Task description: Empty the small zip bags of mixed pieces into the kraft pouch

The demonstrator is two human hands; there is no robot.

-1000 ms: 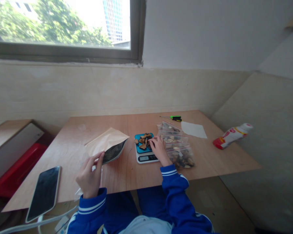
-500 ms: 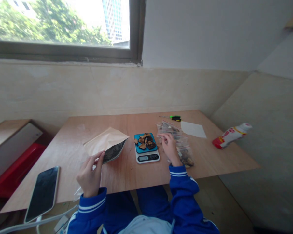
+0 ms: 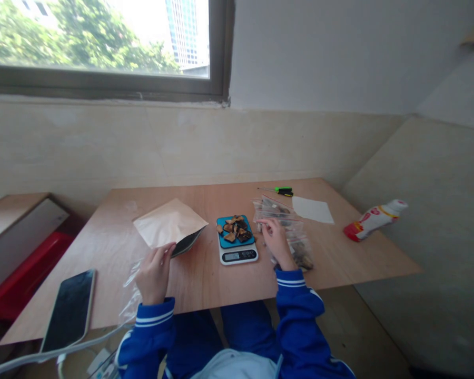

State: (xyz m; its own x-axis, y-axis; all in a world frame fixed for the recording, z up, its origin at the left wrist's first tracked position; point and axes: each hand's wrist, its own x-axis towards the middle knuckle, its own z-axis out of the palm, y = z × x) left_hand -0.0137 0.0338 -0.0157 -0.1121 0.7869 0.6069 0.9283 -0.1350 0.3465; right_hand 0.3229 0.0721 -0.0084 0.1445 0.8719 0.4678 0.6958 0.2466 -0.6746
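Left hand (image 3: 155, 271) pinching a paper pouch (image 3: 171, 223), dark brown pieces (image 3: 236, 229) on a scale (image 3: 243, 256), right hand (image 3: 276, 239) over clear bags (image 3: 299, 239)

Runs left to right across the tabletop (image 3: 199, 287) from phone (image 3: 70, 309) through pouch (image 3: 169, 223) to scale (image 3: 226, 258) with pieces (image 3: 229, 237) on top, then bags (image 3: 300, 246) and bottle (image 3: 373, 221), with screwdriver (image 3: 284, 190) and sheet (image 3: 313, 210) behind the bags.

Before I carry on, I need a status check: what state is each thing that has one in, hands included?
Paper bag: mouth open, dark inside showing
Left hand: pinching its rim
Right hand: fingertips together, anything between them unclear
Scale: loaded with brown pieces, reading illegible
Plastic bags: filled, overlapping, seals unclear
Bottle: capped
Phone: screen dark
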